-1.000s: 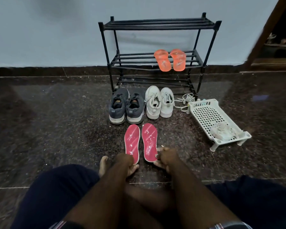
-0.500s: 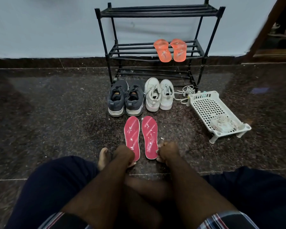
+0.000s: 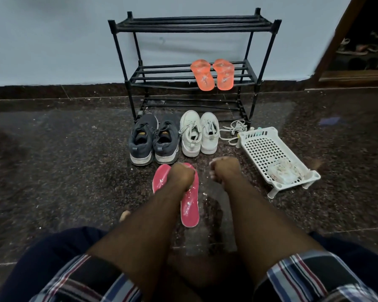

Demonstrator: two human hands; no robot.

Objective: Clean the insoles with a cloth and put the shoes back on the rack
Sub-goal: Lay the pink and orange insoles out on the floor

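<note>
Two red insoles lie side by side on the dark floor, the left insole [image 3: 159, 179] and the right insole [image 3: 190, 208]. My left hand [image 3: 180, 176] rests over their toe ends with its fingers curled shut on the right insole's tip. My right hand [image 3: 224, 170] hovers just right of them as a loose fist with nothing in it. Beyond the insoles stand a pair of dark grey shoes [image 3: 153, 140] and a pair of white shoes [image 3: 199, 134]. Behind those, the black rack [image 3: 192, 27] stands against the wall. A crumpled whitish cloth [image 3: 282, 171] lies in a white basket [image 3: 258, 132].
Orange slippers [image 3: 212, 75] hang off the rack's middle shelf. Loose white laces [image 3: 234, 127] lie between the white shoes and the basket. My legs and bare foot [image 3: 124, 215] are in the foreground. A wooden door frame [image 3: 336, 40] stands at the right.
Both hands have reached forward from the insoles' heel ends. The left now covers their toe ends and the right is beside them. The insoles have stayed in place.
</note>
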